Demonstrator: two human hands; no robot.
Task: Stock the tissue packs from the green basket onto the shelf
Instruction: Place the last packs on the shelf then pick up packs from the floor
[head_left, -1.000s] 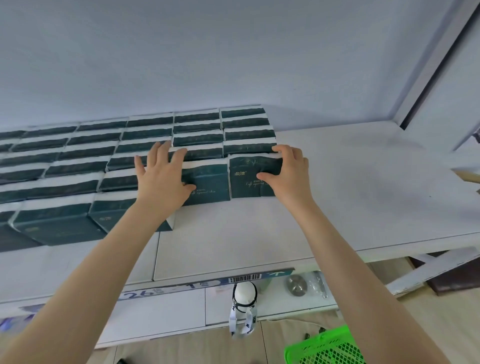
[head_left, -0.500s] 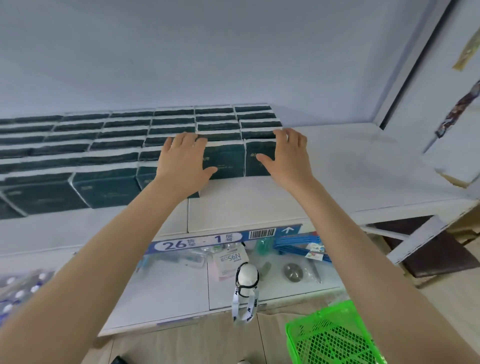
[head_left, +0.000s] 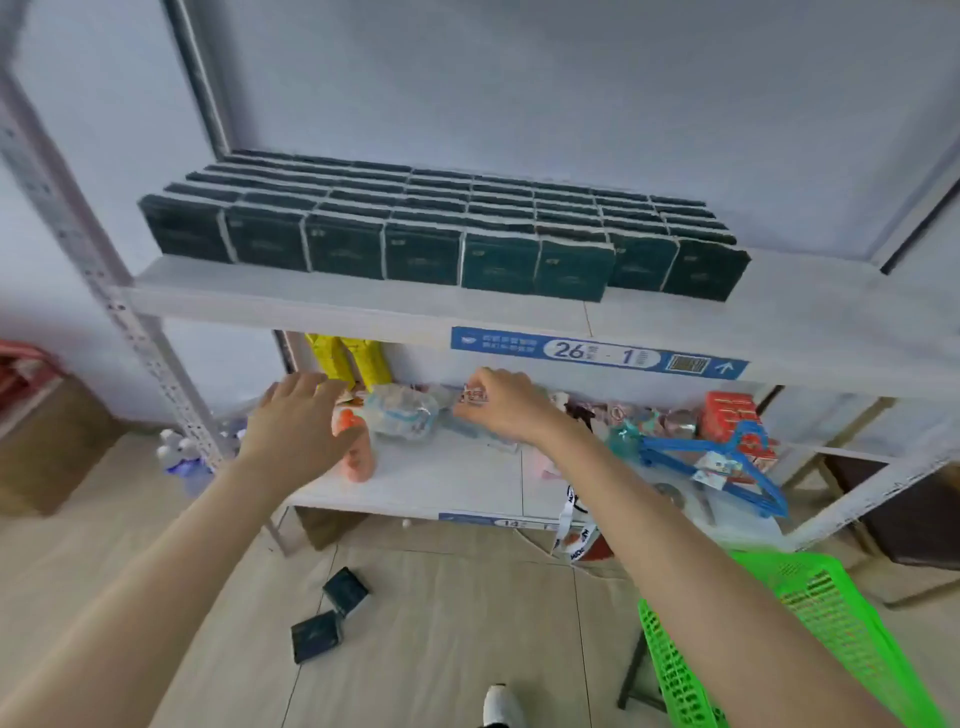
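Rows of dark green tissue packs (head_left: 498, 262) stand on the white upper shelf (head_left: 322, 306). Two more dark packs (head_left: 345, 591) (head_left: 314, 635) lie on the floor below. The green basket (head_left: 841, 613) sits at the lower right, partly behind my right forearm. My left hand (head_left: 301, 426) hangs in front of the lower shelf with fingers relaxed, holding nothing. My right hand (head_left: 501, 405) is also below the upper shelf, fingers loosely bent and empty.
The lower shelf (head_left: 441, 483) holds clutter: a clear plastic bundle (head_left: 402, 413), yellow packets (head_left: 353, 361), blue hangers (head_left: 727, 462) and a red box (head_left: 732, 415). A grey perforated upright (head_left: 119, 312) stands at the left. A shoe tip (head_left: 501, 706) shows at the bottom.
Both hands have come off the front tissue packs and dropped below the upper shelf. The view has pulled back and down, showing the floor and the lower shelf.
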